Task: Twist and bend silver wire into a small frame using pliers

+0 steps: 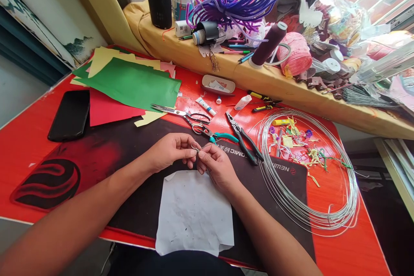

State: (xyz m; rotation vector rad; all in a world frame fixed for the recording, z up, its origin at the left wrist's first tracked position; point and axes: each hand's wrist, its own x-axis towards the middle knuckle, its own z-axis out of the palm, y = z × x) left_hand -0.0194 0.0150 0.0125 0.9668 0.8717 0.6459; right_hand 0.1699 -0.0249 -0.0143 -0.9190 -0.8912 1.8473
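Observation:
My left hand and my right hand meet above the dark desk mat. Pinched between both sets of fingertips is a small piece of bent wire with a loop at its upper end. Its exact shape is partly covered by my fingers. Below the hands lies a creased white paper sheet. Just beyond them are teal-handled pliers and scissors. Black pliers rest to the right, their jaws pointing away from me.
A large coil of silver wire lies at the right around colourful scraps. Coloured paper and a black phone are at the left. Along the back, a cloth-covered ledge holds purple pipe cleaners and a thread spool.

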